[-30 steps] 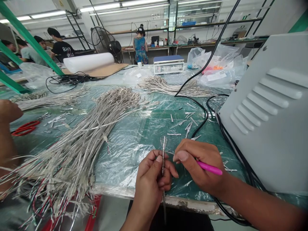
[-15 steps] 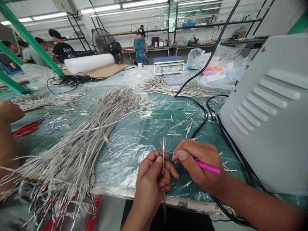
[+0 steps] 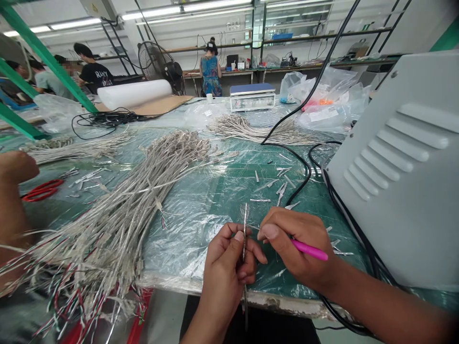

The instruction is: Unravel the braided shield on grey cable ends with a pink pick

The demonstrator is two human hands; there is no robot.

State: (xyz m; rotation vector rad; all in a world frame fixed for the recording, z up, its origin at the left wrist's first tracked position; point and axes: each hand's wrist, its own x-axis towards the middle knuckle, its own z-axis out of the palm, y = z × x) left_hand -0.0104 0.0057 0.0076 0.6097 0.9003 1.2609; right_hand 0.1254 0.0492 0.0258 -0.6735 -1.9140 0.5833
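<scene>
My left hand point(image 3: 229, 260) pinches a thin silver braided cable point(image 3: 245, 220) upright at the table's near edge, its frayed end pointing up and its tail hanging below the edge. My right hand point(image 3: 296, 248) is closed around a pink-handled tool point(image 3: 310, 251), with its fingertips right beside the cable's top. A large heap of similar silver cables point(image 3: 122, 210) with coloured wire ends lies to the left.
A grey vented machine housing point(image 3: 398, 167) stands close on the right, with black cords point(image 3: 304, 167) running past it. Cut foil scraps point(image 3: 281, 184) litter the plastic-covered green mat. Red scissors point(image 3: 39, 189) lie far left beside another person's arm point(image 3: 12, 200). Other people work at the back.
Nothing has visibly changed; both hands stay on the cable, with only tiny shifts.
</scene>
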